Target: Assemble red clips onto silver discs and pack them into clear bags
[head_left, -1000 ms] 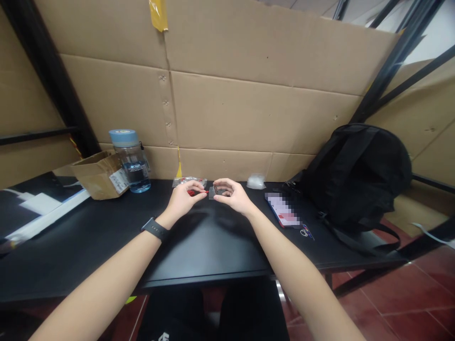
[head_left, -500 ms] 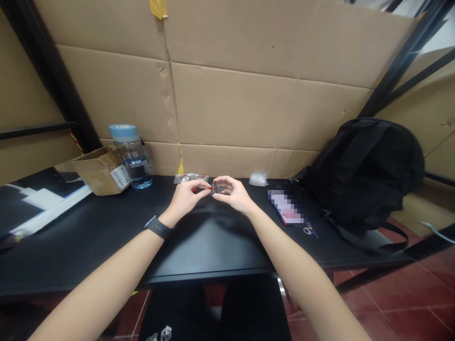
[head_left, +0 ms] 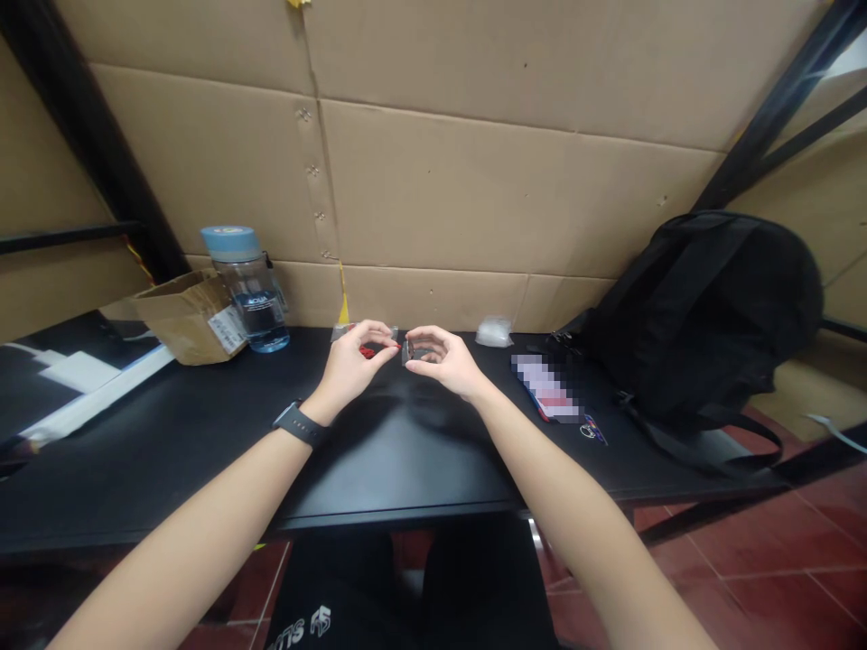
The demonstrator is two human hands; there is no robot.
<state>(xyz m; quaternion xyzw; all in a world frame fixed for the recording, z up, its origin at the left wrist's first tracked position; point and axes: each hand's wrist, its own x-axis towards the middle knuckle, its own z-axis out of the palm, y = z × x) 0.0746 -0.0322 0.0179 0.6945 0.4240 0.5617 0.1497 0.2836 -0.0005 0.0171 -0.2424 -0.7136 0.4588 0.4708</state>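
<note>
My left hand [head_left: 350,361], with a dark watch [head_left: 300,422] on its wrist, pinches a small red string-like thing [head_left: 367,351] between thumb and fingertips. A red tip pokes out toward the other hand. Facing it a short gap away, my right hand [head_left: 448,359] is curled, thumb and fingertips closed on a small dark, flat piece with a clear-looking edge [head_left: 407,350]. It is too small to name. Both hands are above the back part of the black table [head_left: 406,469]. Behind my left hand lies a clear plastic bag [head_left: 339,332], mostly hidden.
On the left stand a blue-lidded water bottle [head_left: 254,307], an open cardboard box [head_left: 193,316] and a white power strip [head_left: 101,397]. To the right lie a crumpled clear wrapper [head_left: 494,331], a phone [head_left: 547,388], a key ring [head_left: 589,431] and a black backpack [head_left: 704,316]. Cardboard [head_left: 440,208] walls the back.
My hands have drawn slightly apart, and more of the red thing shows under my left fingers. The whole view has shifted a little.
</note>
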